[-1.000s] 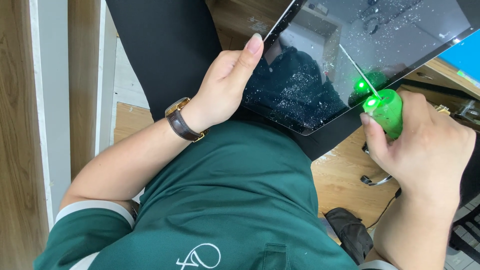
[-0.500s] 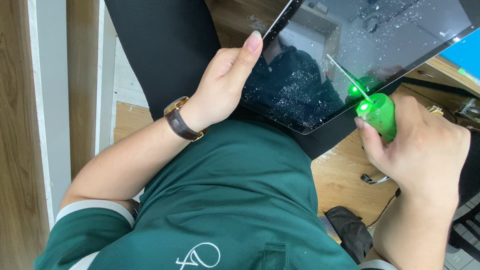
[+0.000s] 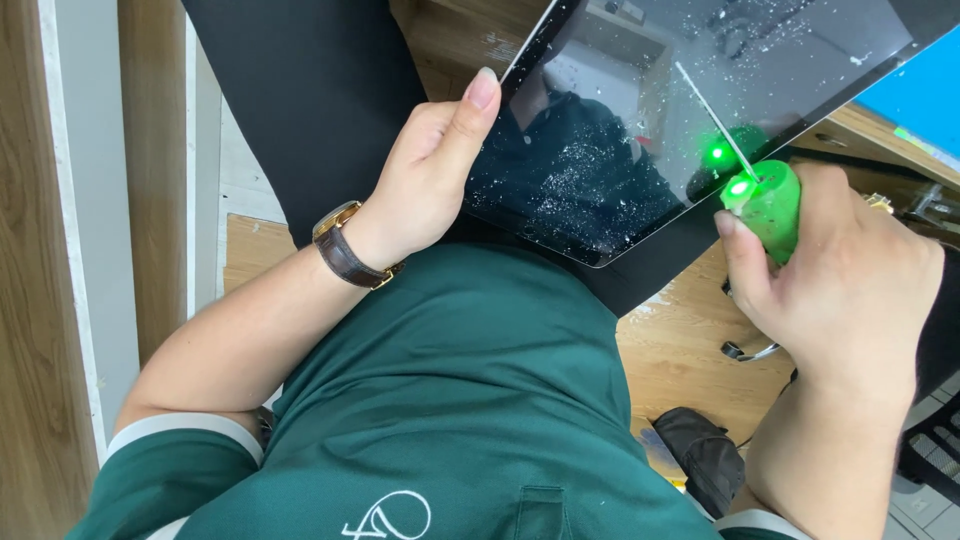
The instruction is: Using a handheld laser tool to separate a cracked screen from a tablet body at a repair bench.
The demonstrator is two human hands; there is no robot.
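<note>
Head view, single frame logged. I noted the left hand at about 10 o'clock from frame centre, closed around the near-left edge of a dark glass tablet, thumb laid flat along its rim and pointing toward 1 o'clock; the fingers were hidden beneath the panel. A brown-strapped wristwatch sat on that wrist. The tablet lay tilted across the upper half of the view, its glossy face speckled with pale flecks and reflecting a dim figure. The right hand was at 3 o'clock, wrapped tight around a green tool with a lit green end and a thin pale rod running from it toward 11 o'clock, over the glass. I could not tell whether the rod's tip touched the screen or only hovered just above it. A green glow showed in the glass just beside the tool. Under the tablet I recorded a black mat, on a wooden table. A green shirt filled the lower frame at 6 o'clock.
</note>
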